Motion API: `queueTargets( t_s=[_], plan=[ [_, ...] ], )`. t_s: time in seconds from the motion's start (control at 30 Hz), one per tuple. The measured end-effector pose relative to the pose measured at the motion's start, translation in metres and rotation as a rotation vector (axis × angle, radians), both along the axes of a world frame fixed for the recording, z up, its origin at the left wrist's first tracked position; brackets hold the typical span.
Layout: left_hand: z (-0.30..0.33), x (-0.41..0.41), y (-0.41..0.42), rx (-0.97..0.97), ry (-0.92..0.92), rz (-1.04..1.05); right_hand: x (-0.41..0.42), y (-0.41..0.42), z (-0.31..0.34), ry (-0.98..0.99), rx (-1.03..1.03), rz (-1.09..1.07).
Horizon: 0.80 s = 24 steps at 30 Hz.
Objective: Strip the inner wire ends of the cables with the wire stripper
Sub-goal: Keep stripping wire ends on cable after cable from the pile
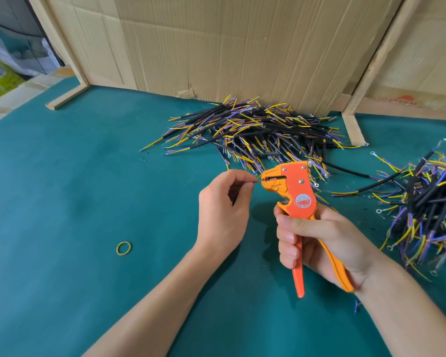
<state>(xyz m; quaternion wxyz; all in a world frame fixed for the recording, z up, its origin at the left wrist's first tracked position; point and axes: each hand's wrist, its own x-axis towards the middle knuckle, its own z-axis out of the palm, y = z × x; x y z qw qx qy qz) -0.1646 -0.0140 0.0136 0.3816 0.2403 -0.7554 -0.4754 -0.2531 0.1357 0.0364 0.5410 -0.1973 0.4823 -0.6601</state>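
wire stripper (298,199) right of left hand (223,210) | cable pile (255,127) behind

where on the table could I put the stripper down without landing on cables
The bare green table left of the left hand, up to the rubber band. Crowded: cable pile behind the wire stripper, and second pile at right.

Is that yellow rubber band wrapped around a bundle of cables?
No, the rubber band lies alone on the green table, apart from both cable piles.

A teal felt-covered surface (75,189) carried one heap of cables (255,130) against the cardboard backing, a second heap (428,207) at right, and a yellow rubber band (123,248) lying apart.
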Motion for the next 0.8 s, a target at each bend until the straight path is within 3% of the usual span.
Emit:
queueTargets(
  t_s=[0.27, 0.47, 0.63, 0.8],
  plan=[
    [0.000, 0.000, -0.001, 0.068, -0.040, -0.010, 0.000, 0.000, 0.002, 0.046, 0.022, -0.103],
    [-0.003, -0.001, -0.005, 0.213, -0.007, -0.025, -0.002, 0.005, -0.001, -0.088, -0.069, -0.019],
    [0.007, 0.002, -0.011, 0.449, 0.064, -0.025, -0.006, 0.005, -0.001, -0.193, -0.077, -0.172],
    [0.043, -0.004, 0.012, 0.455, 0.128, -0.096, -0.004, 0.003, -0.002, -0.212, -0.018, -0.178]
  ],
)
